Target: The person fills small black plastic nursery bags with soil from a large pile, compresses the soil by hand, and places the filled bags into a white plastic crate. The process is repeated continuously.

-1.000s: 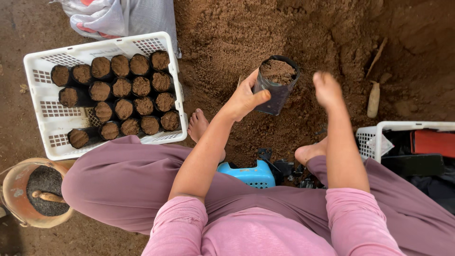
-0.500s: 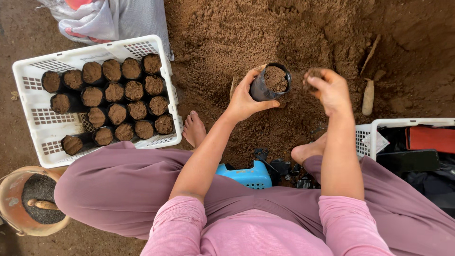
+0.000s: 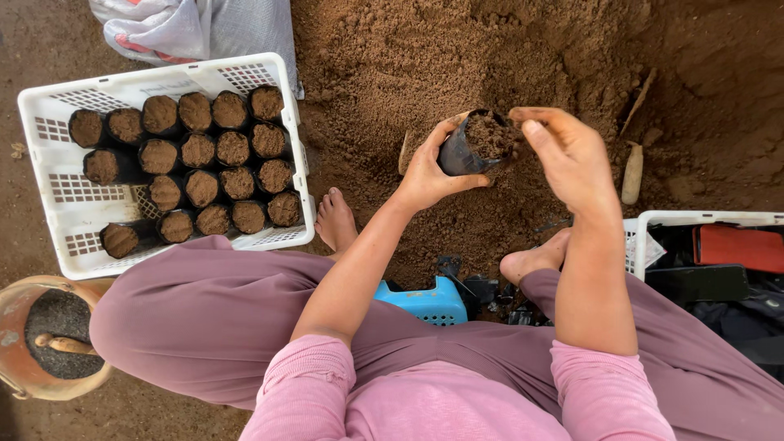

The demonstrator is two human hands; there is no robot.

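While my left hand [image 3: 429, 171] grips the small black soil-filled plastic bag [image 3: 474, 147] tilted, my cupped right hand [image 3: 563, 155] presses its rim; I fear soil could spill

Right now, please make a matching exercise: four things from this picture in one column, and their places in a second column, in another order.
Things:
1. black nursery bag
2. white crate
3. blue basket
4. round pot

Places:
A. bottom left corner, dark material and a stick inside
B. held in the left hand, full of soil
C. between the person's legs
D. left side, holding rows of filled bags

Pairs: 1-B, 2-D, 3-C, 4-A
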